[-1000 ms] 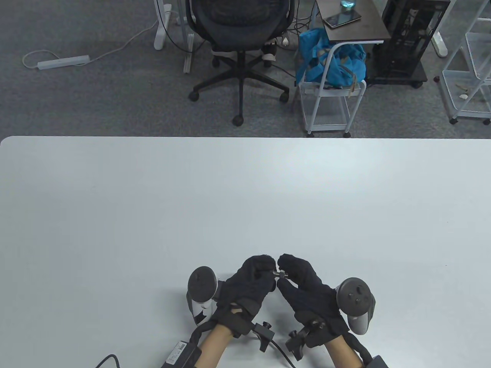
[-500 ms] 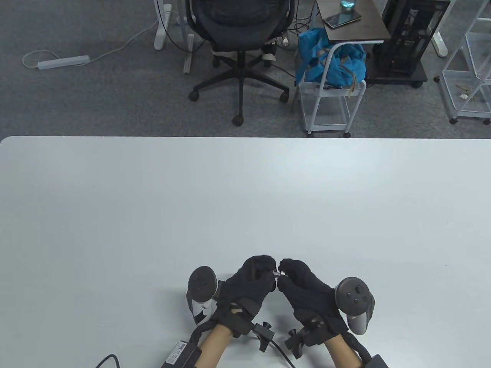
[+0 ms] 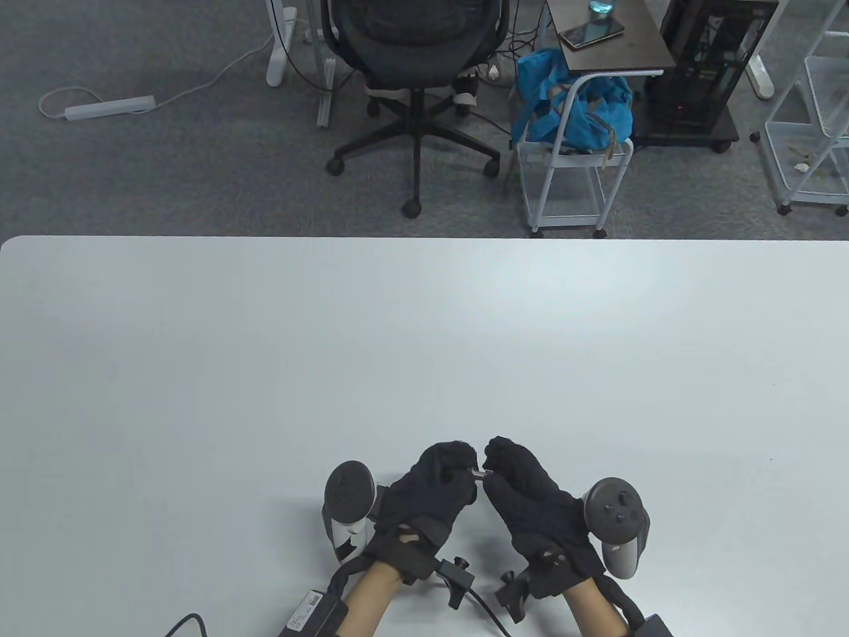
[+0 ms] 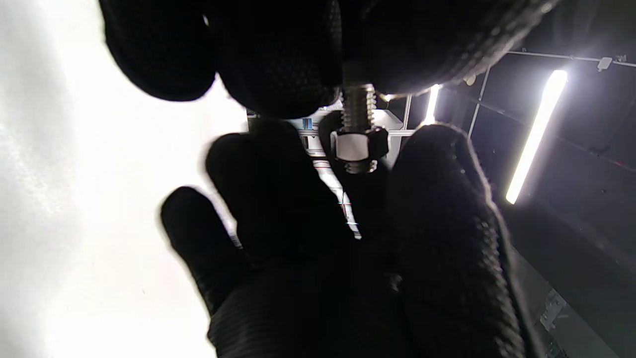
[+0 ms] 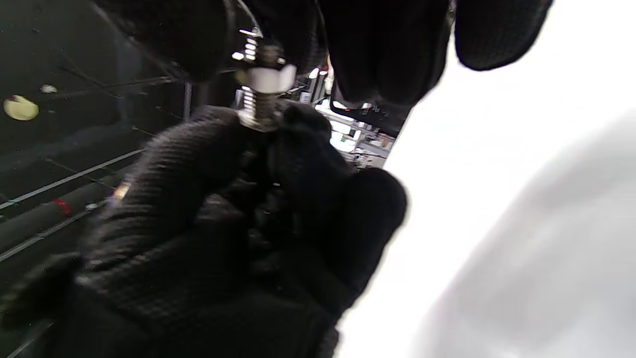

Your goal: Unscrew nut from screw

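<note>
A small steel screw (image 3: 477, 472) is held just above the table's near edge between both hands. My left hand (image 3: 467, 472) grips its head end. The left wrist view shows the threaded shaft (image 4: 358, 105) hanging from my left fingertips (image 4: 278, 64). A hex nut (image 4: 355, 144) sits near the shaft's free end. My right hand (image 3: 491, 472) pinches the nut, with a finger (image 4: 278, 189) and the thumb (image 4: 439, 199) on either side. In the right wrist view the nut (image 5: 264, 77) is under my right fingertips (image 5: 382, 54), and the left hand's fingers (image 5: 198, 164) wrap the shaft (image 5: 256, 108). The screw's head is hidden.
The white table (image 3: 424, 345) stretches away beyond the hands. A tracker (image 3: 349, 494) sits on the back of the left hand and another tracker (image 3: 617, 521) on the right. An office chair (image 3: 414, 79) and a small cart (image 3: 570, 166) stand on the floor past the far edge.
My right hand's fingers have shifted a little around the nut, moving in over it and slightly up. The left hand and the screw have stayed in place.
</note>
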The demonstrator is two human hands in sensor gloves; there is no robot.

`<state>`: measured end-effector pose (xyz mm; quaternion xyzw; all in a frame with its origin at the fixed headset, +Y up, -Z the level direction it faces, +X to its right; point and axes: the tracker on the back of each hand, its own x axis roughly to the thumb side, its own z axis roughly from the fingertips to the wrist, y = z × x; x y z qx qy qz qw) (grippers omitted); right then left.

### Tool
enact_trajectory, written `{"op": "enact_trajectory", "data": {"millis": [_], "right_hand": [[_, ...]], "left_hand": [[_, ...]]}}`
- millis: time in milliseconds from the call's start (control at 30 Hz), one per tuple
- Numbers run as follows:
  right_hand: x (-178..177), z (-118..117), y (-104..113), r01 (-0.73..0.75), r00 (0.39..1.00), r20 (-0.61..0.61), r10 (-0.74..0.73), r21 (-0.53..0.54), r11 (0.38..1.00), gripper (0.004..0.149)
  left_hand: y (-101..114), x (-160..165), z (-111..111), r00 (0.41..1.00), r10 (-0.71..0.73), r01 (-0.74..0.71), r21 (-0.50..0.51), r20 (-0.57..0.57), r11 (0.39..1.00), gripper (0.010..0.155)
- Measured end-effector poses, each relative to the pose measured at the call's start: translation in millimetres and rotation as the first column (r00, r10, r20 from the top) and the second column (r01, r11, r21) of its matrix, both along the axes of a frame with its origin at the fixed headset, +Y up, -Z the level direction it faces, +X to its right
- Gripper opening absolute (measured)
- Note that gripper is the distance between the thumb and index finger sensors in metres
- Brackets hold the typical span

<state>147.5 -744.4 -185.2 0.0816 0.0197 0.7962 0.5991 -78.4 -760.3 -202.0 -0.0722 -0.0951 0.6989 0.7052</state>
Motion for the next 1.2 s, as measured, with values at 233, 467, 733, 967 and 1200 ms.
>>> {"op": "enact_trajectory", "data": {"millis": [233, 467, 733, 967, 1200], "right_hand": [[-3, 0, 2, 0.009, 1.0, -0.001, -0.009, 0.029, 1.0, 0.056], [-2, 2, 8, -0.002, 1.0, 0.013, 0.001, 0.092, 0.996, 0.053], [-2, 2, 8, 0.001, 1.0, -0.029, 0.001, 0.068, 0.998, 0.065], [-1, 0, -1, 0.042, 0.999, -0.008, -0.042, -0.018, 0.999, 0.058], [0, 1, 7, 0.024, 1.0, 0.011, -0.025, 0.063, 0.998, 0.054]], "left_hand": [[1, 1, 1, 1.0, -0.005, 0.005, 0.019, 0.01, 1.0, 0.048], [1, 0, 0, 0.999, -0.014, 0.014, 0.016, 0.031, 1.0, 0.049], [1, -1, 0, 1.0, 0.002, -0.002, 0.003, -0.002, 1.0, 0.048], [2, 0, 0, 1.0, -0.008, 0.008, 0.021, 0.004, 1.0, 0.048], [1, 0, -1, 0.999, -0.024, 0.023, 0.017, 0.033, 1.0, 0.05]]}}
